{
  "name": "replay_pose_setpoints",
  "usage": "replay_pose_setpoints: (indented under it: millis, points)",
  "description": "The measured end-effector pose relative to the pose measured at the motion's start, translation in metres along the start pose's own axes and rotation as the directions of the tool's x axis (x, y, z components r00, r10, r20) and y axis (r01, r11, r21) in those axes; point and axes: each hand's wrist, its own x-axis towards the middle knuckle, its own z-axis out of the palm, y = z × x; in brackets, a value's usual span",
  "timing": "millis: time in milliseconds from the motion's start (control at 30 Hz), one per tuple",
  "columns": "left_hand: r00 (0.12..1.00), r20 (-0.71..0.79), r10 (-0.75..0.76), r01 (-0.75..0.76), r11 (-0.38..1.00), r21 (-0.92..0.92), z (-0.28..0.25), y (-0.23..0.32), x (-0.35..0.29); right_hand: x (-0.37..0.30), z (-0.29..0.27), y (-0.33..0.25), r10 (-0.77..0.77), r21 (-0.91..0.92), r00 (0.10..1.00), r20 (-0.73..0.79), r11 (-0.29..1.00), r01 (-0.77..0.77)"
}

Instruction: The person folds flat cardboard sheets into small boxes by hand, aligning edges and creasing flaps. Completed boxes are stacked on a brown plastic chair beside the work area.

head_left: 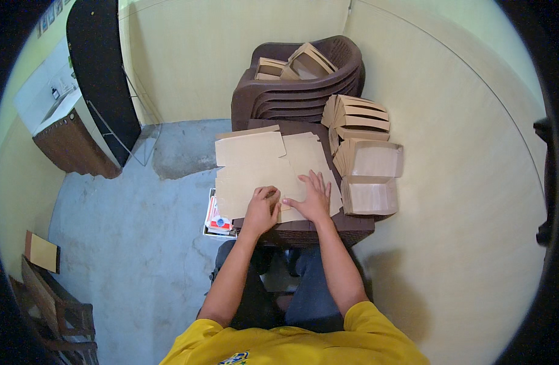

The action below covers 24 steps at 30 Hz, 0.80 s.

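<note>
Flat tan cardboard box blanks [249, 176] lie overlapping on a dark brown table [303, 128] in front of me. My left hand [263, 210] rests on the near part of the cardboard with its fingers curled in; what they grip, if anything, is hidden. Just to its right, my right hand [314, 198] lies on the board with fingers spread and its thumb stretched toward the left hand. Between the two hands shows a small piece of the cardboard's near edge, and the thumb touches close to it.
Folded cardboard boxes [369, 159] stand nested along the table's right side. More boxes [310, 64] sit on stacked brown plastic chairs [297, 91] behind the table. A container of printed papers [218, 220] is at the left. A wall [455, 182] runs close on the right.
</note>
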Motion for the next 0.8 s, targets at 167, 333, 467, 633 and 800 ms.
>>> replay_pose_setpoints:
  millis: [167, 333, 467, 633, 800]
  points:
    - [0.999, -0.04, 0.014, -0.013, 1.0, 0.013, 0.002, 0.002, 0.001, -0.003, -0.002, 0.0, -0.069, -0.05, 0.998, 0.009, 0.996, 0.069]
    - [1.0, -0.022, 0.02, -0.02, 1.0, 0.013, 0.001, -0.001, 0.001, 0.002, -0.006, -0.006, 0.007, -0.016, 1.0, -0.011, 1.0, -0.007]
    - [1.0, -0.025, 0.017, -0.016, 0.999, 0.03, 0.002, 0.001, 0.001, 0.007, -0.003, -0.016, 0.083, 0.003, 0.994, -0.069, 0.997, -0.083]
    - [0.999, 0.013, -0.045, 0.045, 0.999, 0.012, 0.001, -0.003, 0.002, 0.001, 0.006, -0.026, 0.105, -0.031, 0.977, -0.186, 0.993, -0.112]
    - [0.944, -0.015, -0.329, 0.324, 0.938, -0.126, 0.008, -0.016, 0.028, 0.005, 0.006, -0.035, 0.116, -0.012, 0.977, -0.178, 0.993, -0.12]
